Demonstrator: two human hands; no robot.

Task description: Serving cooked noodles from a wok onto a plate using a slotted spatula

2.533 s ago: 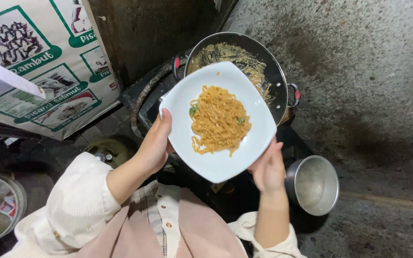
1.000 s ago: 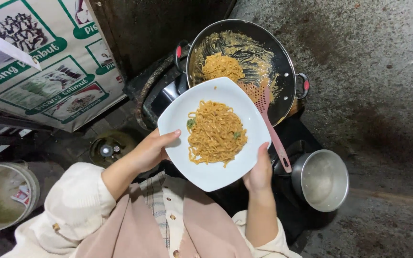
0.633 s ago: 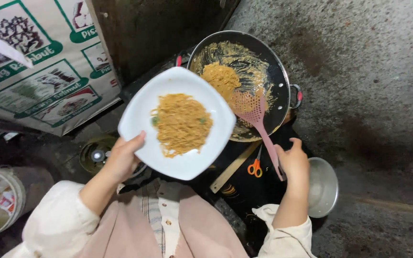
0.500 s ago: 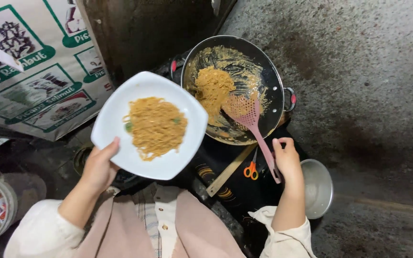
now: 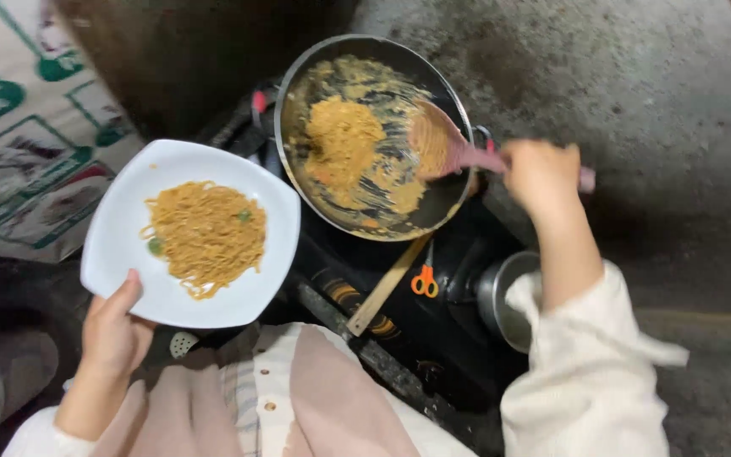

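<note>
Taking the dark wok (image 5: 454, 173) on the stove as the centre of things: far to its left leans a cardboard box (image 5: 19, 144) printed with green-framed pictures. Nearer, still left of the wok and a little lower, the person's left hand (image 5: 112, 330) holds up a white square plate (image 5: 120, 245) from below its near corner, the thumb laid over the rim and the other fingers hidden under it, so I cannot tell how they lie. A heap of fried noodles (image 5: 206, 237) with a couple of green bits sits in the middle of the plate.

Inside the wok lies a smaller clump of noodles (image 5: 344, 144), towards its left side, with scraps smeared across the bottom. Just below the wok, on the black stove top, a wooden stick (image 5: 387, 286) lies aslant with small orange-handled scissors (image 5: 423, 281) beside it.

The head of a pink slotted spatula (image 5: 442, 145) rests in the wok's right half. The right hand (image 5: 539, 173), just off the wok's right rim, is closed round its handle, fingers curled together. Below that hand, lower right of the wok, stands a metal pot (image 5: 497, 296), partly hidden by the white sleeve.
</note>
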